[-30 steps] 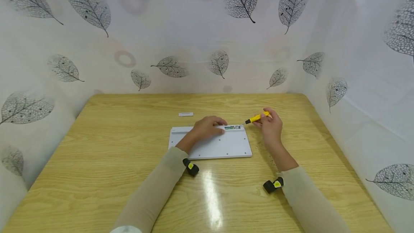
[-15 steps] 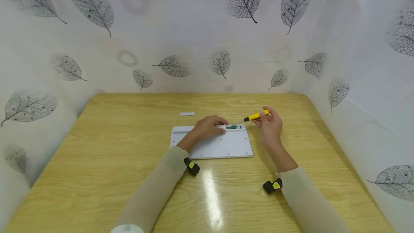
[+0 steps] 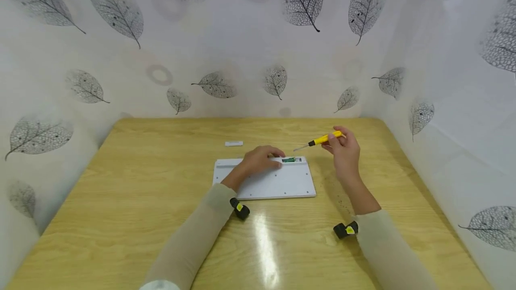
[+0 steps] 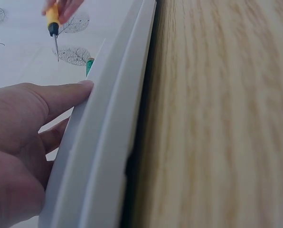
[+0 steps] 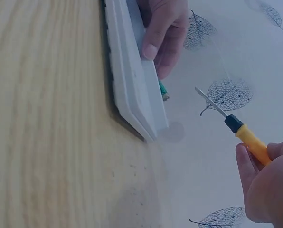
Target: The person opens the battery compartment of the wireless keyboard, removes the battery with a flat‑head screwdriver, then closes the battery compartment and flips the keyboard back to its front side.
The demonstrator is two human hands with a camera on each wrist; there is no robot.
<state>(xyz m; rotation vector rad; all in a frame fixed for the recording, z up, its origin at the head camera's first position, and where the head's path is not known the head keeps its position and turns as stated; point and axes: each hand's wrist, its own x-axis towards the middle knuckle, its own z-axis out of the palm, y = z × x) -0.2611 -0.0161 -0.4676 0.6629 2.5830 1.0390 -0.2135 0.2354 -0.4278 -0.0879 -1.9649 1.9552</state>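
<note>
A white keyboard (image 3: 278,183) lies underside up on the table, its far raised ridge holding an uncovered battery compartment. Inside, a green battery (image 3: 288,160) shows; in both wrist views its end (image 5: 164,90) sticks up above the ridge. My left hand (image 3: 260,159) grips the ridge beside the compartment, thumb (image 4: 80,92) on the near side and fingers over the far side. My right hand (image 3: 344,151) holds a yellow and black screwdriver (image 3: 324,138) by its handle. The bare metal tip points left, apart from the keyboard and a little above the compartment.
A small white battery cover (image 3: 234,143) lies on the wooden table (image 3: 141,182), behind the keyboard's left part. Small dark specks are scattered on the wood to the keyboard's right. A leaf-patterned curtain (image 3: 242,48) stands behind and at both sides.
The screwdriver's tip has left the compartment, as my right hand has moved up and right. The battery's near-right end now looks raised. My left hand keeps its place on the keyboard.
</note>
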